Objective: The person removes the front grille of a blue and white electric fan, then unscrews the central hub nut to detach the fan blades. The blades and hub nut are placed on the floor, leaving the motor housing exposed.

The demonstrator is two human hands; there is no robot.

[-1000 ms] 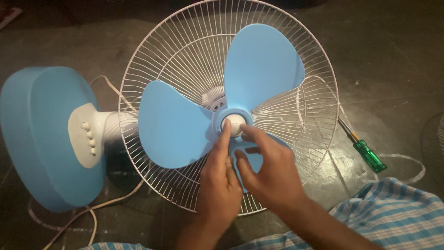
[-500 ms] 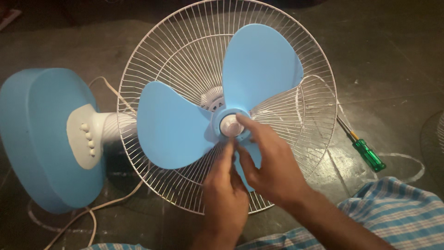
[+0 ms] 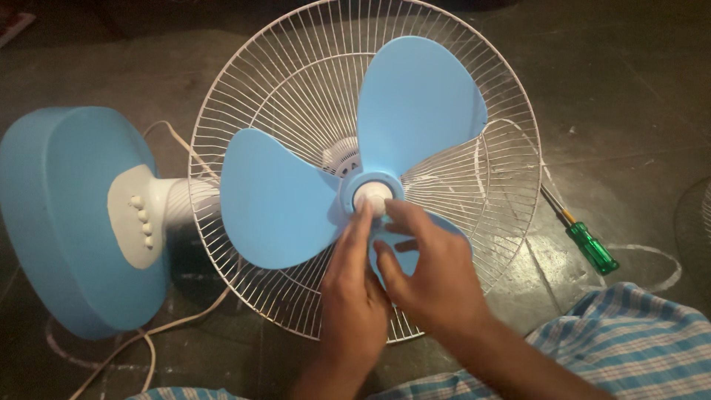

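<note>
Half a second ago my right hand (image 3: 433,278) lay over the white cap (image 3: 372,197) with the forefinger across it; now it has slid back toward 5 o'clock and only the fingertips touch the cap's lower right edge, while my left hand (image 3: 354,292) has come up so its forefinger presses the cap's lower left. The blades (image 3: 278,196) sit almost where they did, so I judge the cap is being turned in short bites, with a fresh grip each time. Both hands are loosely curled, fingers together, pinching the cap between them from 7 and 5 o'clock. The cap sits at the hub in the middle of the wire guard (image 3: 244,96), which lies face-up on the floor (image 3: 629,96). The blue base (image 3: 55,215) stands at 9 o'clock, a green screwdriver (image 3: 590,248) at 3.
</note>
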